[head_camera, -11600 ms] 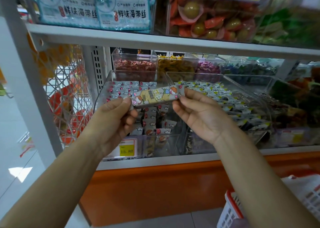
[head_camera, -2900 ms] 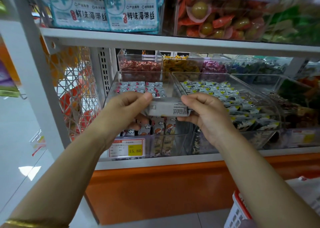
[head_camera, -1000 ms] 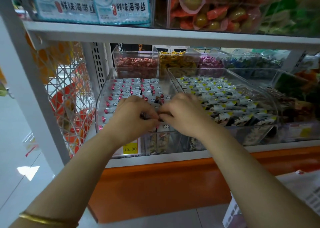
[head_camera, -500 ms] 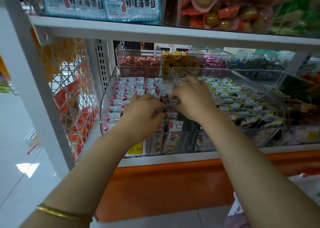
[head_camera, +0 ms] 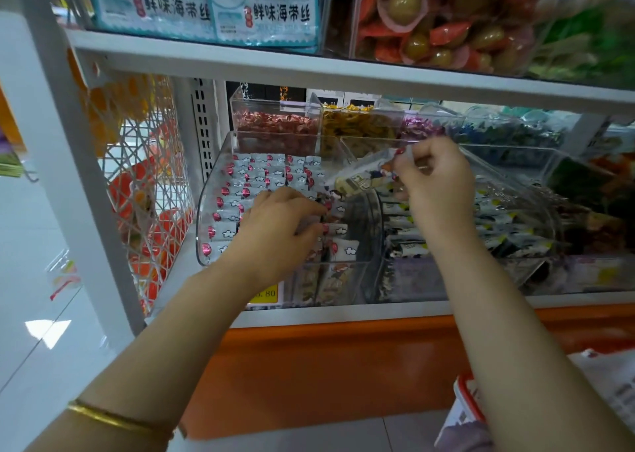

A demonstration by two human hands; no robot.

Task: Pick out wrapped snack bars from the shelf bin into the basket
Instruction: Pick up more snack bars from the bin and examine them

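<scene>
The white shelf [head_camera: 309, 70] spans the whole view, with packets and bagged snacks on the board above and a row of clear containers beneath. At the front left of that lower level stands the clear shelf bin [head_camera: 205, 231], packed with rows of wrapped snack bars [head_camera: 261, 178] in pale wrappers with red marks. Just to its right stands a neighbouring bin [head_camera: 515, 217] of darker-printed bars. Low at the right, well below the shelf, shows the red rim of the basket [head_camera: 469, 403], mostly cut off by the frame edge. The left hand [head_camera: 278, 224] reaches into the shelf bin, knuckles up, its fingers bent down among the bars; whether its grip has closed on one cannot be told. The right hand [head_camera: 436, 183] is raised above the divide between the two bins, its grip pinched tight on one end of a single snack bar [head_camera: 360, 176], which slants down to the left, clear of the rows below. A gold bangle [head_camera: 110, 417] circles the left wrist. A yellow price tag [head_camera: 266, 295] shows on the bin's front, partly hidden by the left forearm.
</scene>
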